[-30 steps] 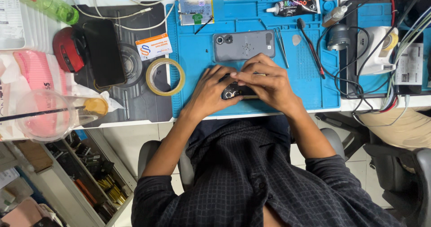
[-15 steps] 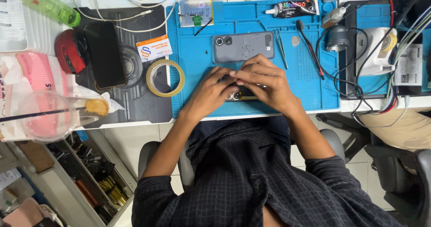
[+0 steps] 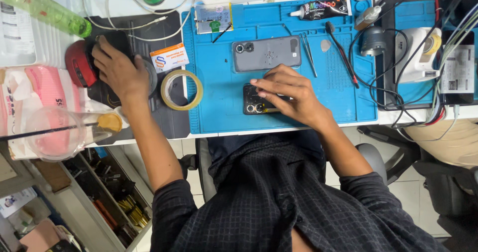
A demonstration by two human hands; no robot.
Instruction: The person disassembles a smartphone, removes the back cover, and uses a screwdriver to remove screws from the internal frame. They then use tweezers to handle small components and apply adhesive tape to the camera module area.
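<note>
My right hand [image 3: 286, 93] rests palm down on a small dark opened phone [image 3: 255, 101] on the blue work mat [image 3: 219, 82], fingers pressing it flat. Just beyond it lies a grey phone back cover [image 3: 269, 53] with camera holes. My left hand [image 3: 117, 70] reaches far left onto the dark mat [image 3: 164, 125], fingers touching a black flat device [image 3: 110, 38] beside a red round object [image 3: 79, 63]. Whether the left hand grips anything is unclear. A roll of tape [image 3: 182, 89] lies between the two hands.
Tweezers [image 3: 308, 54] and a black-handled tool [image 3: 341, 53] lie on the blue mat's right side. A black glue tube [image 3: 323, 9], white cables [image 3: 124, 8], a green bottle [image 3: 47, 13], a clear cup with a brush [image 3: 55, 132] and tangled wires [image 3: 398, 82] surround the bench.
My left hand left the small phone and swung far left to the black device on the dark mat. My right hand stayed on the phone.
</note>
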